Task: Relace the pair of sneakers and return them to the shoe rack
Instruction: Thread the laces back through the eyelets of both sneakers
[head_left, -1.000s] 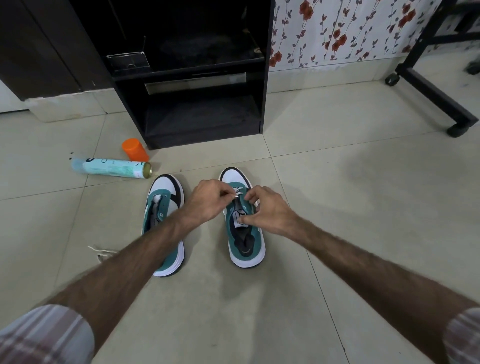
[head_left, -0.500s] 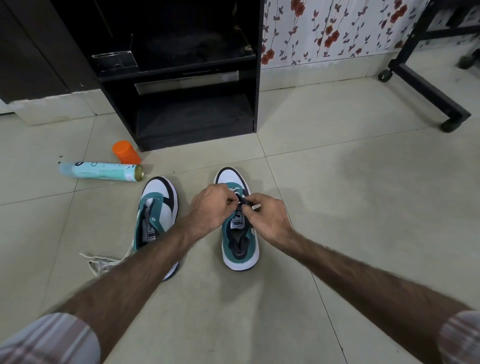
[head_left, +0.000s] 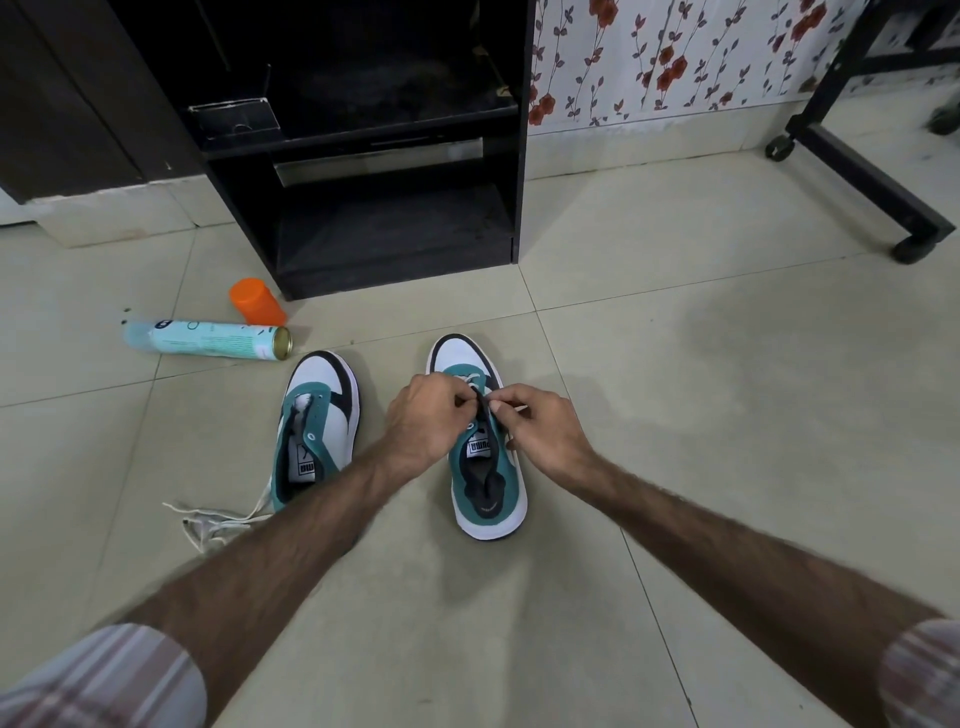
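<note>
A: Largest first?
B: Floor (head_left: 675, 415), tiled. Black rack (head_left: 395, 208) at upper centre, shelves open.
A: Sneakers?
B: Two on the floor, centre frame, toes toward the rack. Left sneaker (head_left: 317, 421) unlaced; loose lace (head_left: 213, 522) beside its heel. Right sneaker (head_left: 485, 467) under both hands.
A: Hands?
B: Left hand (head_left: 428, 421) and right hand (head_left: 540, 431) both pinch the lace at the eyelets.
A: Smaller items?
B: Spray can (head_left: 208, 340) lying flat, centre left; orange cap (head_left: 257, 301) just above it.
</note>
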